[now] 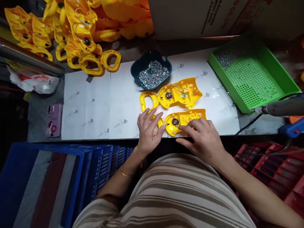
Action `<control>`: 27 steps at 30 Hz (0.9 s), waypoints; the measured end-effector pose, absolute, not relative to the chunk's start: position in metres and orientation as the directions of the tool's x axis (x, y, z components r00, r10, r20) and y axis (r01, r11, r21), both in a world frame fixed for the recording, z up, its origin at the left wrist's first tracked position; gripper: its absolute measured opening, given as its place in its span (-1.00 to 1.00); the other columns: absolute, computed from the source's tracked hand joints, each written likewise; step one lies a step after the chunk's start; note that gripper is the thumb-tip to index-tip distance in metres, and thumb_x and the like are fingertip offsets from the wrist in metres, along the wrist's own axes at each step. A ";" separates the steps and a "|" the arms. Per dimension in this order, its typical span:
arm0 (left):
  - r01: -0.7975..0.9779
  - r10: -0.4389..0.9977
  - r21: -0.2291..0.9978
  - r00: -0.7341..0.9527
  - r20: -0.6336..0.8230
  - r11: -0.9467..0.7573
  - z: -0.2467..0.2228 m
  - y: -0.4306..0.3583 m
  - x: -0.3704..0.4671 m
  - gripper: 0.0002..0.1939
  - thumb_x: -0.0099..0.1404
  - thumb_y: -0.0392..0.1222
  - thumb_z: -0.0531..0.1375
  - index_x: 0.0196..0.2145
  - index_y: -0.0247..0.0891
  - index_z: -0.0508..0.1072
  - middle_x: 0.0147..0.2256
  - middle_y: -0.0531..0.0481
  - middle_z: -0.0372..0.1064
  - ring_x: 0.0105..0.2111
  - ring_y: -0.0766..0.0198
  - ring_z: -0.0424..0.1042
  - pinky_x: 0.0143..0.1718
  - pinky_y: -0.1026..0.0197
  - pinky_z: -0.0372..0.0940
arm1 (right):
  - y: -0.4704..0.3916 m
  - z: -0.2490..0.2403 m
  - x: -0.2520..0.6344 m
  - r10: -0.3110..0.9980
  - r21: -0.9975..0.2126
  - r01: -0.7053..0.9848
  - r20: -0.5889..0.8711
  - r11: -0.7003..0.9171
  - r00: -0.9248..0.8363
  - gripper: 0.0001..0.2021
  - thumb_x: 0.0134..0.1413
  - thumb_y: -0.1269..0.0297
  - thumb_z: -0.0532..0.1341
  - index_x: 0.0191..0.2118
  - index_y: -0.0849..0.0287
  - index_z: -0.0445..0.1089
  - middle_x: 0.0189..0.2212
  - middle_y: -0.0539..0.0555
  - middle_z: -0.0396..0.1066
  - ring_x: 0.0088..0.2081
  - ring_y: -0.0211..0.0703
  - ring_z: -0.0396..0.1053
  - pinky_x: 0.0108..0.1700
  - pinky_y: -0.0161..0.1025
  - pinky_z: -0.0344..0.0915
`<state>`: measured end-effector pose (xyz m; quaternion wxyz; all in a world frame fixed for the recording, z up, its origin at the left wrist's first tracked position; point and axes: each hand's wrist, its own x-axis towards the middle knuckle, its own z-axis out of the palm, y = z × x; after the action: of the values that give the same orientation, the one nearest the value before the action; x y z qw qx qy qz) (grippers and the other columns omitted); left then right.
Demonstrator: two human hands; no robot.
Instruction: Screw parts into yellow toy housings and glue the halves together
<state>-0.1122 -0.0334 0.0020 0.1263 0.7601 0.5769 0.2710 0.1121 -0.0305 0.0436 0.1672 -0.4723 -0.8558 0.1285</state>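
Note:
Two yellow plastic shell halves lie on the white sheet with their hollow sides up. The nearer yellow shell [186,114] has a round speaker and thin wires inside, and both my hands are at it. My left hand [150,128] rests over its ring handle, fingers spread. My right hand [201,136] lies over its right part, the index finger reaching toward the round speaker [175,122]; the fingers are apart. The farther yellow shell [178,93] lies just beyond, untouched, with a speaker and a small green circuit board [184,95] showing.
A dark teal bowl [136,76] of small screws stands behind the shells. To the right are a green basket [239,98] with more screws and an electric screwdriver [280,108]. Yellow shells [83,34] are heaped at back left. A purple phone [54,120] lies at left.

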 end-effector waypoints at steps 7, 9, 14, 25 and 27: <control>0.796 0.922 0.486 0.225 0.315 -0.360 0.012 -0.028 -0.100 -0.68 0.44 -0.15 0.04 0.07 -0.18 0.44 0.19 -0.16 0.25 0.29 0.05 0.05 0.28 -0.13 0.00 | -0.025 0.043 0.099 0.860 -0.406 0.764 0.134 0.501 -0.493 -0.88 0.19 0.27 0.20 -0.31 0.13 0.47 -0.37 0.09 0.46 -0.30 -0.06 0.30 -0.28 -0.13 0.08; 0.792 0.921 0.487 0.235 0.312 -0.368 0.017 -0.025 -0.095 -0.69 0.43 -0.18 0.03 0.03 -0.19 0.47 0.18 -0.17 0.27 0.28 0.05 0.05 0.27 -0.13 0.01 | -0.020 0.047 0.113 0.907 -0.575 0.715 0.133 0.399 -0.399 -0.89 0.18 0.29 0.19 -0.27 0.17 0.45 -0.36 0.10 0.48 -0.30 -0.10 0.36 -0.26 -0.16 0.19; 0.731 0.907 0.537 0.348 0.238 -0.422 0.028 -0.013 -0.065 -0.70 0.41 -0.15 0.06 -0.01 -0.11 0.51 0.19 -0.09 0.27 0.27 0.04 0.06 0.29 -0.15 -0.06 | -0.010 0.049 0.150 0.994 -0.872 0.488 -0.090 -0.047 -0.065 -0.84 0.10 0.20 0.25 -0.27 0.18 0.48 -0.42 0.04 0.52 -0.46 -0.25 0.39 -0.44 -0.30 0.28; 0.663 0.887 0.608 0.428 0.171 -0.437 0.030 0.007 -0.017 -0.80 0.38 -0.14 0.13 -0.29 -0.16 0.55 0.17 -0.07 0.30 0.26 -0.01 0.05 0.26 -0.20 -0.03 | -0.009 0.032 0.166 0.989 -0.948 0.280 -0.147 -0.149 0.030 -0.82 0.06 0.17 0.30 -0.33 0.17 0.54 -0.43 0.02 0.45 -0.40 -0.27 0.34 -0.36 -0.30 0.30; 0.672 0.891 0.605 0.428 0.153 -0.427 0.030 0.007 -0.017 -0.81 0.37 -0.16 0.13 -0.30 -0.15 0.56 0.17 -0.05 0.30 0.27 -0.01 0.04 0.27 -0.22 -0.03 | -0.010 0.029 0.167 0.987 -0.957 0.241 -0.158 -0.164 0.043 -0.82 0.06 0.17 0.29 -0.35 0.19 0.52 -0.45 0.02 0.43 -0.42 -0.28 0.32 -0.36 -0.30 0.29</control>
<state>-0.0171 0.0071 0.0299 0.2346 0.8118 0.4811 0.2334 0.1665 -0.0097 0.0293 0.3983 -0.6025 -0.5095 0.4677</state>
